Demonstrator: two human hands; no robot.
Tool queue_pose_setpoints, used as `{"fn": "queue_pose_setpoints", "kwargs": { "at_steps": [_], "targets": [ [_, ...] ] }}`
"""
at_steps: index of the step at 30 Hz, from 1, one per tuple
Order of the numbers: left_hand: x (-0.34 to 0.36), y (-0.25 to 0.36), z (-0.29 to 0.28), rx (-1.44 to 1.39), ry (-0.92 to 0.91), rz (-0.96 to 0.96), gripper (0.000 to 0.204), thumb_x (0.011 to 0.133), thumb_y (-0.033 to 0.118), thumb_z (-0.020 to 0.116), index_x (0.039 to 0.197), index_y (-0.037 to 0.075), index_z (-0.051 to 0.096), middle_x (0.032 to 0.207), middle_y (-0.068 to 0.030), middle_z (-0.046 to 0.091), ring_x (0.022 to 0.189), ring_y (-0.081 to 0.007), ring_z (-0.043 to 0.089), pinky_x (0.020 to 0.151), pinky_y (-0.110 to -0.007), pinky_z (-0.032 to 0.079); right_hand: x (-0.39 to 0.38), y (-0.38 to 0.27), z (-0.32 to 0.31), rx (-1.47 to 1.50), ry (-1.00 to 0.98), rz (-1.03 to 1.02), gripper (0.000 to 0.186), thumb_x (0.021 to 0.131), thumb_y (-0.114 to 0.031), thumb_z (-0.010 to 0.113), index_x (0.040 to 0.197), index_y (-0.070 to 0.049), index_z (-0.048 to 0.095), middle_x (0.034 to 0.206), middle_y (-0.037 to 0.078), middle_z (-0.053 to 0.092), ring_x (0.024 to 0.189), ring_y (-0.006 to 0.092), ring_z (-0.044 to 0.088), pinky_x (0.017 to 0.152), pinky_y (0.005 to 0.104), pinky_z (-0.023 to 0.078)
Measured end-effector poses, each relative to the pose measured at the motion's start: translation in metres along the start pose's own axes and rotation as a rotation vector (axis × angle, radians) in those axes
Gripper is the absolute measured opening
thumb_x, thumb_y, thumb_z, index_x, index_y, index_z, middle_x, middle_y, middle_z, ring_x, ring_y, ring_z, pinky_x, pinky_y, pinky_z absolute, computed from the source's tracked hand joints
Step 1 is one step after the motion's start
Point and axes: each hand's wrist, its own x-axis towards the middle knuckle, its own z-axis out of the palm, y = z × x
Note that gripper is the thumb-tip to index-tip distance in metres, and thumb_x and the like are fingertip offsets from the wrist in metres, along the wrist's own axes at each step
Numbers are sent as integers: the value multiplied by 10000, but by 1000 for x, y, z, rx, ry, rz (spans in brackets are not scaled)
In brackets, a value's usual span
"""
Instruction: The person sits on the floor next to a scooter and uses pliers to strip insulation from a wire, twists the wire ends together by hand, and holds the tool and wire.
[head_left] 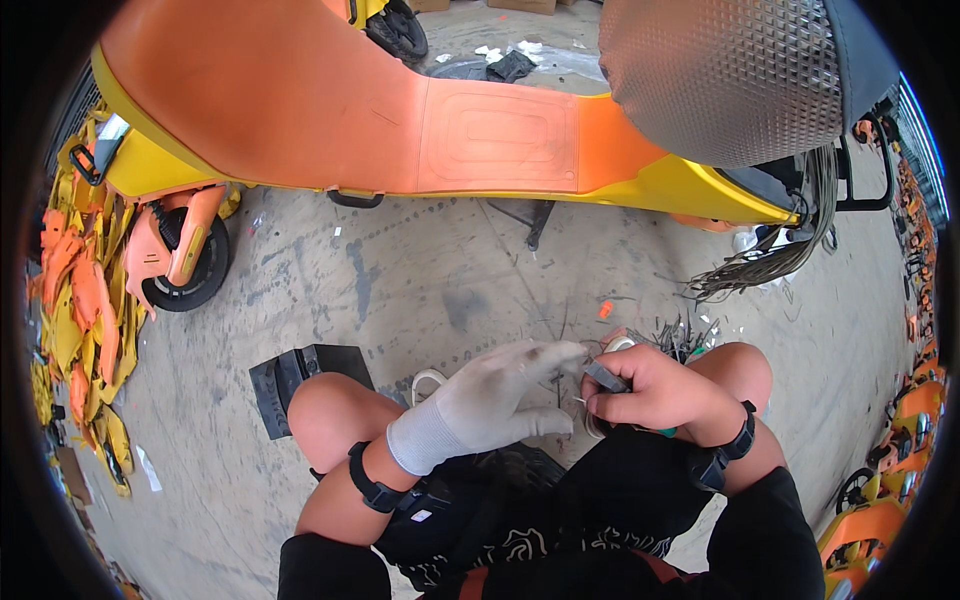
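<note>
My left hand (490, 395), in a pale grey glove, reaches toward the right hand with its thumb held apart from the fingers; nothing shows in its grasp. The bare right hand (655, 390) is closed around a small dark grey block-shaped piece (606, 376), which pokes out between thumb and forefinger. A bit of green shows below that hand, and I cannot tell whether it belongs to the held piece. The gloved fingertips come close to the grey piece; whether they touch it is unclear. Both hands are above the floor between my bent knees.
A yellow and orange scooter body (500, 135) stretches across ahead, with a bundle of thin strands (780, 255) hanging at its right. Dark thin strips (685, 340) litter the floor. A black panel (310, 385) lies beside my left knee. Orange and yellow panels (85, 310) are piled left.
</note>
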Motion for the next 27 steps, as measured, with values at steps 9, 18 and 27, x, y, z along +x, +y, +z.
{"fn": "queue_pose_setpoints", "kwargs": {
  "at_steps": [9, 18, 27],
  "targets": [
    [-10, -11, 6, -56, -266, -181, 270, 965, 295, 556, 1104, 76, 631, 912, -122, 662, 860, -310, 653, 765, -391, 507, 8, -1, 3, -53, -62, -25, 90, 918, -99, 632, 936, -12, 646, 771, 6, 646, 691, 65, 543, 639, 241, 457],
    [-11, -15, -1, -11, -188, -257, 282, 998, 299, 493, 1019, 66, 649, 881, -145, 658, 867, -339, 641, 794, -404, 504, 7, -6, 0, -290, 452, 32, 246, 955, -239, 631, 1008, 1, 654, 781, 43, 661, 682, 101, 560, 631, 291, 473],
    [-14, -19, 8, 177, -138, -360, 302, 992, 307, 480, 971, 30, 598, 872, -214, 633, 883, -410, 613, 782, -468, 491, -8, -7, -6, -413, 539, -199, 272, 879, -204, 725, 1076, -46, 622, 780, 73, 629, 689, 171, 608, 648, 298, 488]
  ]
}}
